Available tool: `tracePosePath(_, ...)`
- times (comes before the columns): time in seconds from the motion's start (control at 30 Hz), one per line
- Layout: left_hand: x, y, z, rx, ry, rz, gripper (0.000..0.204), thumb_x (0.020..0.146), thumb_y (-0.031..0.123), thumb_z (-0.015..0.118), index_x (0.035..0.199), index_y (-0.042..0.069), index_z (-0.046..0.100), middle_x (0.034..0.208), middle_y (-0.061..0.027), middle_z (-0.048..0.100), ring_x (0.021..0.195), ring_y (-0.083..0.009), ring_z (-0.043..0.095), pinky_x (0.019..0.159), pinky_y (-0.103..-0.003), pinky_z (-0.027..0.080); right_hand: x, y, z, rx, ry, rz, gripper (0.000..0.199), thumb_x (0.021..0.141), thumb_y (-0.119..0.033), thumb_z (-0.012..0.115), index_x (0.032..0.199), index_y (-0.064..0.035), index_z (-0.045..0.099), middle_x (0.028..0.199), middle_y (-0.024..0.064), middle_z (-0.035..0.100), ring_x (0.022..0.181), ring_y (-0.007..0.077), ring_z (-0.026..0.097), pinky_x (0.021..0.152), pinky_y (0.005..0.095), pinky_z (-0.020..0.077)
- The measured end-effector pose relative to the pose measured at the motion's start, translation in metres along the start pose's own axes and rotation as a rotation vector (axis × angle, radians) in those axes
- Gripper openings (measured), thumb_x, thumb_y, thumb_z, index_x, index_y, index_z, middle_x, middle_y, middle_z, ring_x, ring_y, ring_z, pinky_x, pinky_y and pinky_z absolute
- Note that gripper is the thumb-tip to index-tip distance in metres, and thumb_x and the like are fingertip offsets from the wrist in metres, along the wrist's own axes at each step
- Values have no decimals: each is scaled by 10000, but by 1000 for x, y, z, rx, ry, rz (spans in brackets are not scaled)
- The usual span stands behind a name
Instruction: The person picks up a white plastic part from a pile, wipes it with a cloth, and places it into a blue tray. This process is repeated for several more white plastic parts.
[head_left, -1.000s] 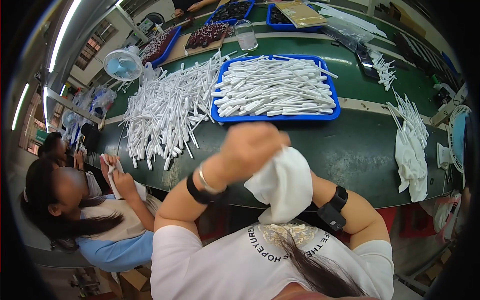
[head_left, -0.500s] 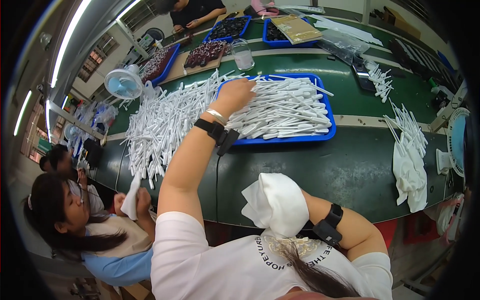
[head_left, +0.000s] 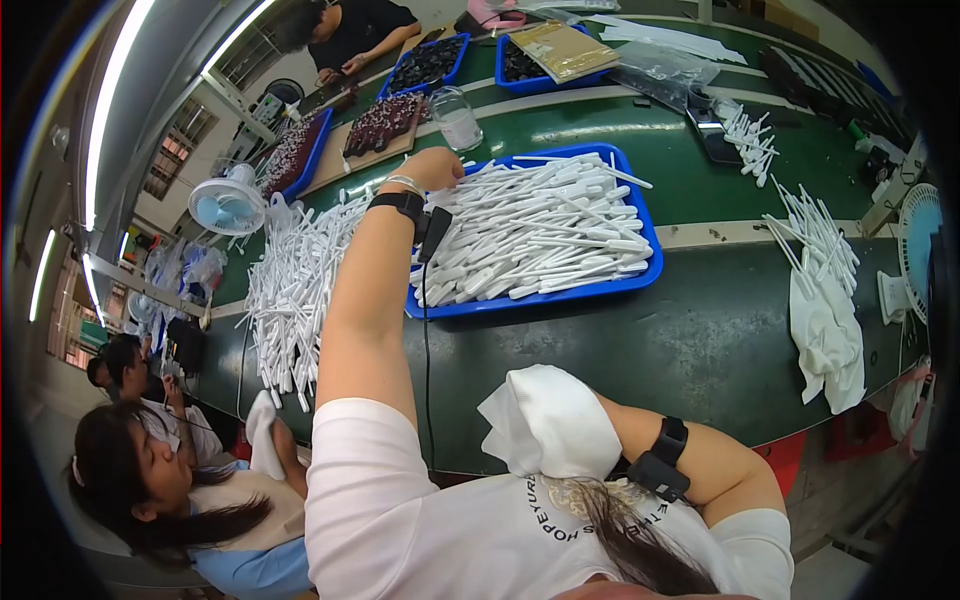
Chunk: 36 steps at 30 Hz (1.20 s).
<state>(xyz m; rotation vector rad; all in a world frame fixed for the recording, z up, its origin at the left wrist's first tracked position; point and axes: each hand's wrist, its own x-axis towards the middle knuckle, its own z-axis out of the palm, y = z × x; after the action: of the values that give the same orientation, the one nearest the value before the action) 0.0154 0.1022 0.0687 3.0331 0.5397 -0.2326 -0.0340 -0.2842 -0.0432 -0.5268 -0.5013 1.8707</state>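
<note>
Reaching is done by L hand at far-L corner of blue tray; fingers look part-curled, but opening & hold can't be told. White sticks are heaped in tray, w/ loose pile at its L. R hand is hidden by white cloth; finger state can't be told.

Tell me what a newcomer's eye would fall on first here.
Likely the blue tray heaped with white sticks, mid-picture, and the pile of similar sticks to its left. Next, the left hand at the tray's far-left corner, and the white cloth hiding the right hand, lower centre.
</note>
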Motion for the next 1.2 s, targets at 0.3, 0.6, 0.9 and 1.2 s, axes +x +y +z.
tracePosePath(0.3, -60, 12, -25, -337, 413, -149, 113, 766, 102, 538, 817, 14, 588, 761, -98, 618, 684, -203, 588, 617, -299, 456, 0, -3, 6, -254, -65, -84, 161, 819, -135, 537, 959, -58, 554, 902, 46, 581, 793, 123, 558, 677, 258, 470)
tracePosePath(0.6, -232, 145, 58, -1802, 327, -37, 114, 861, 114, 477, 912, 15, 506, 834, -81, 583, 606, -93, 503, 573, -204, 430, -12, -34, 36, 76, 339, -230, 189, 786, -78, 558, 971, -44, 542, 917, 41, 562, 824, 113, 537, 685, 262, 464)
tracePosePath(0.9, -262, 201, 109, -1761, 413, -27, 115, 877, 86, 463, 958, 8, 487, 821, -53, 562, 643, -74, 490, 589, -197, 418, -7, -10, 45, -366, 343, -257, 206, 823, -149, 543, 995, -36, 539, 846, 29, 572, 738, 88, 544, 613, 233, 458)
tracePosePath(1.2, -272, 222, 91, -1662, 532, 65, 115, 880, 67, 459, 972, 3, 483, 827, -44, 550, 652, -62, 487, 591, -191, 412, -15, -7, 44, -653, 264, -442, 248, 806, -153, 574, 1014, -24, 536, 869, 18, 572, 766, 81, 524, 651, 240, 456)
